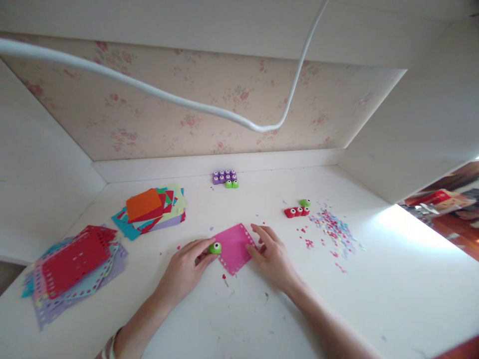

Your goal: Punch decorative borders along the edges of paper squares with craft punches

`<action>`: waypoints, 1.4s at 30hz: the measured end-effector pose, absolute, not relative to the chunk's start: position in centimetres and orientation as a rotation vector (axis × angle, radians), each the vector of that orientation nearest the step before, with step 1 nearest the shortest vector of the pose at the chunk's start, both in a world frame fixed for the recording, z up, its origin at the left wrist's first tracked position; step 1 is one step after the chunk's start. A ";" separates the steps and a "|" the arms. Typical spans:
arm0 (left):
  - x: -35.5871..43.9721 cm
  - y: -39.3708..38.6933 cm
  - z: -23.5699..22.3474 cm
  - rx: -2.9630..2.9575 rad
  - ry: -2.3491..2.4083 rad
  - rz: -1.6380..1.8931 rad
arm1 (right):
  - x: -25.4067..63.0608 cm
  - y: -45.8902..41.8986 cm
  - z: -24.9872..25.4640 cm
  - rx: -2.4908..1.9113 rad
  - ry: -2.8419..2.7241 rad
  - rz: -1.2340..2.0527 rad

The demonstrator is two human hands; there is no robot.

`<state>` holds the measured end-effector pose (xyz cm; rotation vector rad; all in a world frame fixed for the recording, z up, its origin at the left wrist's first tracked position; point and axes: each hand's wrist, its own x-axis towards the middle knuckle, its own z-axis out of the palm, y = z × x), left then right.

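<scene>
A square sheet of pink paper (235, 247) lies at an angle in front of me, with rows of small holes punched along its right and lower-left edges. My left hand (186, 263) is closed on a small green craft punch (215, 248) with an eye-like white and black top, set at the sheet's left corner. My right hand (272, 254) holds the sheet by its right edge, thumb on top; the other fingers are bent beside the edge and their grip is partly hidden. A tiny red paper cut-out (224, 276) rests just below the sheet.
Punched sheets (75, 262) are piled at the left, with coloured paper (144, 205) behind them. Purple and green punches (224, 177) stand at the back. Red punches (297, 212) and confetti (334, 227) lie at the right. A white cable (179, 99) hangs across the view.
</scene>
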<state>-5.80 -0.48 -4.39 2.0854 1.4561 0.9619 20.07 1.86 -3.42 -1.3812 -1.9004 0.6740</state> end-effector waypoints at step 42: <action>-4.4 1.7 -1.6 1.854 1.610 0.721 | 19.6 1.1 -2.6 -1.097 -2.317 0.395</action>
